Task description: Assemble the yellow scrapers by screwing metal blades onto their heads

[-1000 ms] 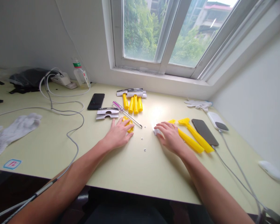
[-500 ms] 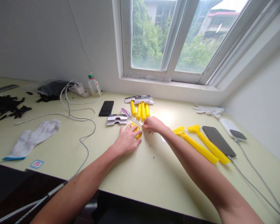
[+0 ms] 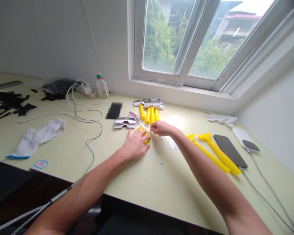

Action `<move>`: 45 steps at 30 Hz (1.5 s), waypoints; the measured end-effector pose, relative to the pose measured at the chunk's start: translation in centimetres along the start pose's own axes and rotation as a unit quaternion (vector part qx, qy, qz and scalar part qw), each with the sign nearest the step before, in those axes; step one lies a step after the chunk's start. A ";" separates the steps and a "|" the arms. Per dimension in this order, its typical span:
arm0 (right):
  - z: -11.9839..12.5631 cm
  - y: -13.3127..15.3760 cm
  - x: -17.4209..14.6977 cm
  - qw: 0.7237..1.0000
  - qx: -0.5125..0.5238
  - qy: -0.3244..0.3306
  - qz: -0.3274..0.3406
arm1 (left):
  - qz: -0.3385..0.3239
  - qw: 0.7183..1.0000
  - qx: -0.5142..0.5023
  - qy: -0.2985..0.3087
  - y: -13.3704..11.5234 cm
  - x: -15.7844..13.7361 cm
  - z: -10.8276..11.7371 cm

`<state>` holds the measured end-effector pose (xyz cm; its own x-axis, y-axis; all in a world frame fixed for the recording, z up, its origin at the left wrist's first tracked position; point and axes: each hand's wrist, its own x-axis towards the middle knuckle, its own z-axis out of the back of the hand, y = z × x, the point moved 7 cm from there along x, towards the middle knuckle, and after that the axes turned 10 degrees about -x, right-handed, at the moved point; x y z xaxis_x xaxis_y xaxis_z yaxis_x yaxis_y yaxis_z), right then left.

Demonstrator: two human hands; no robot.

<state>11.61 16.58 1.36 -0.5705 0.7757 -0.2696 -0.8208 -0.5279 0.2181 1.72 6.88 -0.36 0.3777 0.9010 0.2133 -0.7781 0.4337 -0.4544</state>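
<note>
My left hand (image 3: 136,145) lies over a small yellow plastic part (image 3: 147,140) on the table, its fingers bent around it and covering much of it. Beside it, my right hand (image 3: 163,128) is closed in a pinch at the tabletop. Whatever its fingertips hold is hidden. A screwdriver (image 3: 134,115) with a clear purple-striped handle lies slanted, its shaft running up to those right fingers. Small metal nuts (image 3: 162,164) are scattered just nearer to me. A white card-like piece (image 3: 173,143) is partly covered by my right forearm.
Yellow-handled tools with white-and-black sleeves (image 3: 148,104) lie at the back; another sleeve (image 3: 124,123) is left of the screwdriver. Two long yellow plastic handles (image 3: 222,153) and a phone (image 3: 230,150) lie right. Gloves (image 3: 39,137), cables, a bottle (image 3: 102,87) and black scraps (image 3: 11,102) are around. Another person's hand shows far left.
The view has shifted slightly. My left hand stays on the yellow part. My right hand remains pinched near the screwdriver shaft, and more nuts show beneath it.
</note>
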 end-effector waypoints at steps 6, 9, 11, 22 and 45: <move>0.4 0.5 -1.4 0.995 0.085 0.036 0.038 | -0.002 1.000 -0.021 -0.020 0.1 0.1 -0.2; 1.0 0.6 -2.6 0.988 0.148 0.014 0.053 | -0.005 0.997 -0.036 -0.063 -0.3 0.2 0.7; 1.4 0.7 -3.5 0.973 0.221 -0.020 0.063 | -0.016 0.992 -0.072 -0.102 -0.9 0.1 1.8; -0.2 1.0 -8.6 0.891 0.387 -0.230 0.058 | -0.047 0.943 -0.313 -0.101 -2.9 0.1 1.5; 2.4 -10.8 -20.4 0.736 0.245 -0.631 -0.015 | -0.279 0.945 -0.162 0.044 -5.5 -2.3 -3.2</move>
<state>32.21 7.33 6.75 0.1818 0.6507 0.7373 -0.5476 -0.5558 0.6255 6.73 2.37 -1.15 0.7350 0.5224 0.4323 -0.2559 0.8041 -0.5365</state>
